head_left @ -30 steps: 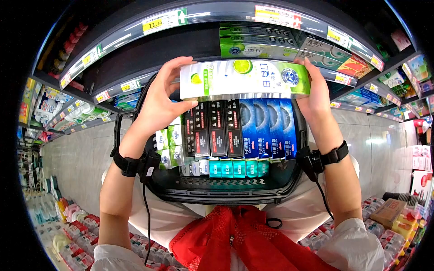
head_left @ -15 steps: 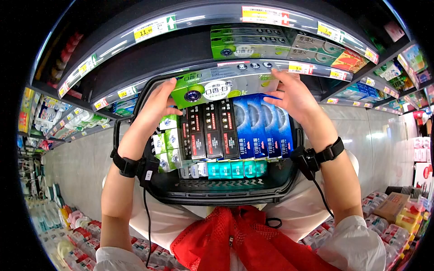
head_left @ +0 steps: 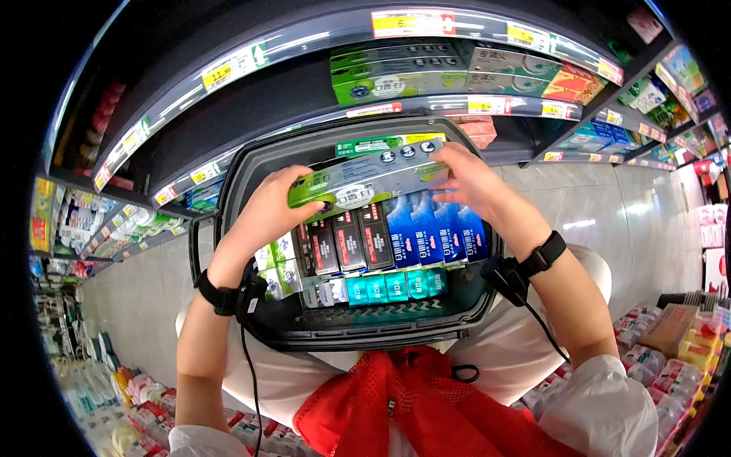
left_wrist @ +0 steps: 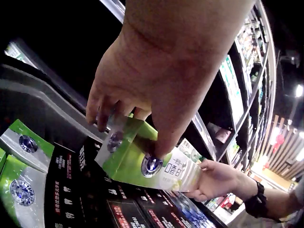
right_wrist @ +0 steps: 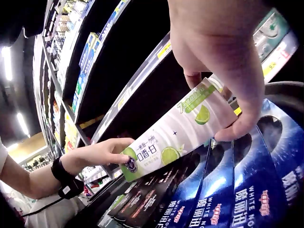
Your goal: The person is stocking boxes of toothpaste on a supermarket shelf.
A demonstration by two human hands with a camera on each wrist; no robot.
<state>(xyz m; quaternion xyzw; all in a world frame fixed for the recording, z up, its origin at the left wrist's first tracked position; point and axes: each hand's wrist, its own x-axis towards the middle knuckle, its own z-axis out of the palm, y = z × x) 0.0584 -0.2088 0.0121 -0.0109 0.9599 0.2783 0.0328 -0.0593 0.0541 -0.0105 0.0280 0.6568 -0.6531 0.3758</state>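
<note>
Both hands hold one long green-and-white toothpaste box with lime pictures, level over the back part of a black basket. My left hand grips its left end, thumb on the near face and fingers behind. At the other end, my right hand pinches the box between thumb and fingers, as the right wrist view shows. Below it stand rows of black toothpaste boxes and blue toothpaste boxes. Green-and-white boxes fill the left side, and teal boxes line the front.
Behind the basket runs a dark shelf with price tags. Green toothpaste boxes and grey boxes are stacked on it. Another green box shows behind the held one. Packed bottles cover the floor at the lower right.
The held toothpaste box has tipped from its white lime face to its green side and come down lower over the basket. The view has swung, so the shelf sits further left.
</note>
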